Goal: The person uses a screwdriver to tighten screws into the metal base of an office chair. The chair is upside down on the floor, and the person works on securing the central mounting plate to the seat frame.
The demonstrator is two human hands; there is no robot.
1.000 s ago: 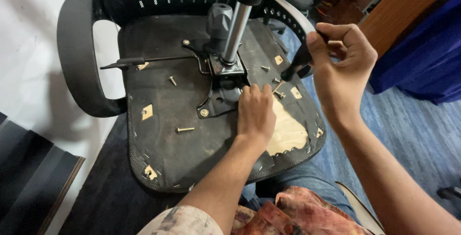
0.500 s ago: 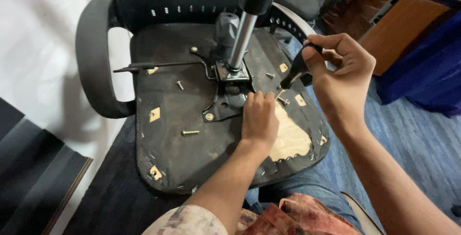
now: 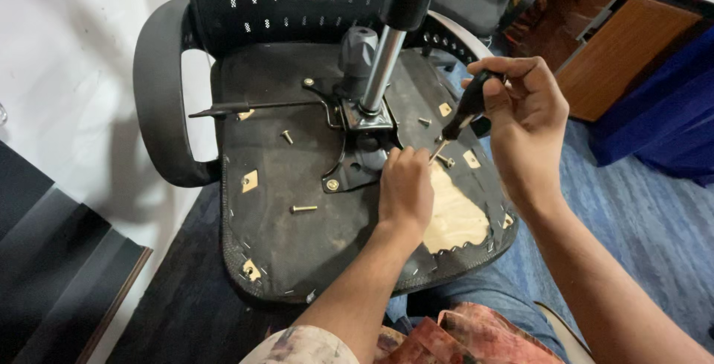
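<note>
The single head camera looked steeply down, close over the upturned chair seat [image 3: 297,245] and both forearms.

I see even, soft indoor light coming from above. The armrest [image 3: 160,96] throws a diffuse shadow on the white wall [image 3: 67,74]. The chrome column [image 3: 379,70] catches a mild glare. Focus is sharp centrally, with slight wide-angle stretch at the edges.
</note>
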